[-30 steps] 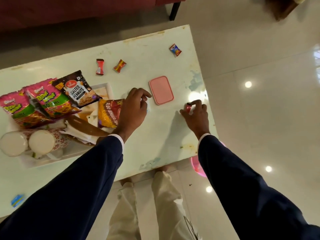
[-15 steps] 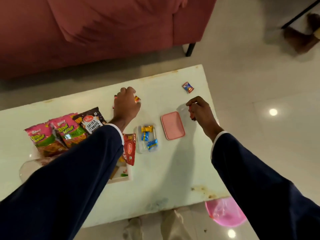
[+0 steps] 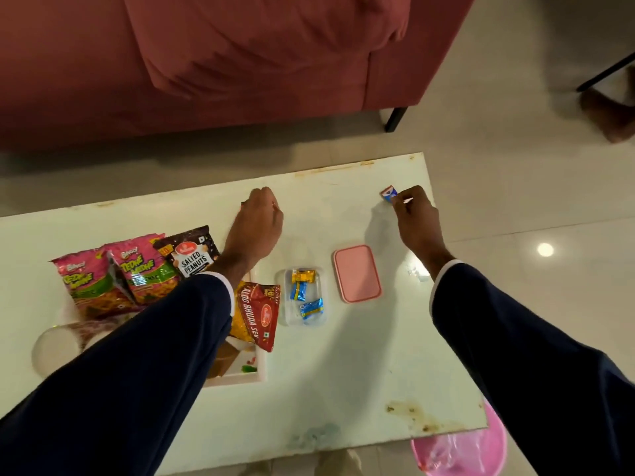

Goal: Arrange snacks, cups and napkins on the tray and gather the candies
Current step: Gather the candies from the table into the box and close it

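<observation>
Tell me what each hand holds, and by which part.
Right hand: fingertips at the near end of the red-and-blue candy; whether it is lifted cannot be told. Left hand: closed in a fist; contents hidden.

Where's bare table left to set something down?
Free: the near stretch between the tray corner and the stained edge, and the far strip between both hands. Crowded: the left side, with snack packets, and around the candy box and pink lid.
</observation>
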Tool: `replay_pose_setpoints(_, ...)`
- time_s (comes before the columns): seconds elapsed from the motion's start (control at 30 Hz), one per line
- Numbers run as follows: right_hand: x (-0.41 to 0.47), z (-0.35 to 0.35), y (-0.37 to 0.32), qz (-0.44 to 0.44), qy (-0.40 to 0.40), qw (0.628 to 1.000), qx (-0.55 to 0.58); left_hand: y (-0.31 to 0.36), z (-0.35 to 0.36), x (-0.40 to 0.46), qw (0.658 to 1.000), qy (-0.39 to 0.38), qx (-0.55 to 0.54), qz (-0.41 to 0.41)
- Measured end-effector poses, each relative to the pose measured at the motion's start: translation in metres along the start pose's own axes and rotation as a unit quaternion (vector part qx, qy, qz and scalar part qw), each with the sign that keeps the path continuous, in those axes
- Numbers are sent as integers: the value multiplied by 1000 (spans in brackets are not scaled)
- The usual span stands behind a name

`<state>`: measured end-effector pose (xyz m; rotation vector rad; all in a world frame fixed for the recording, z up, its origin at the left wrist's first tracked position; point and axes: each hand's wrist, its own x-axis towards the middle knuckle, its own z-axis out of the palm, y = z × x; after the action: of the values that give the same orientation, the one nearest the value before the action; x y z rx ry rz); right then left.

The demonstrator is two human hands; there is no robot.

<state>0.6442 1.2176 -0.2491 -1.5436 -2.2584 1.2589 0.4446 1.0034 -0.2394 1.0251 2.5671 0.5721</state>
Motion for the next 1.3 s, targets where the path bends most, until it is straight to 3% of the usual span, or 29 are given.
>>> replay_pose_setpoints(0.13, 14, 8, -4, -11, 16, 994, -104, -22, -18, 12, 992, 32, -35, -121)
replay_pose_setpoints(0.23, 17, 14, -10, 25, -36, 986, -163, -32, -20, 14, 983, -20, 13, -181)
replay_pose_setpoints(0.33, 13, 23, -7, 15, -50, 976, -209, -39, -11, 11, 975, -62, 71, -203)
replay_pose_setpoints(0.5, 9, 31, -9, -26, -68, 965, -252, -42, 1, 6, 971, -116, 43, -205)
replay_pose_setpoints(0.57, 7, 25, -16, 8, -96, 978, -184, -37, -1, 7, 974, -129, 46, -183)
replay_pose_setpoints(0.67, -11, 16, -36, 60, -119, 985, 108, -22, -11, 9, 982, -112, 26, -153)
replay_pose_setpoints(0.73, -33, 11, -50, 101, -149, 937, 300, -7, -21, 2, 985, -75, -42, -147)
replay_pose_setpoints(0.83, -75, 16, -61, 159, -202, 878, 405, 17, -32, -29, 975, -82, -166, -125)
replay_pose_setpoints(0.93, -121, 32, -62, 167, -207, 893, 364, 32, -32, -74, 947, -155, -248, -136)
replay_pose_setpoints(1.13, -180, 56, -55, 191, -159, 932, 262, 44, -12, -127, 909, -176, -292, -239)
replay_pose_setpoints(1.3, -183, 69, -61, 155, -148, 968, 129, 49, 2, -130, 910, -194, -276, -240)
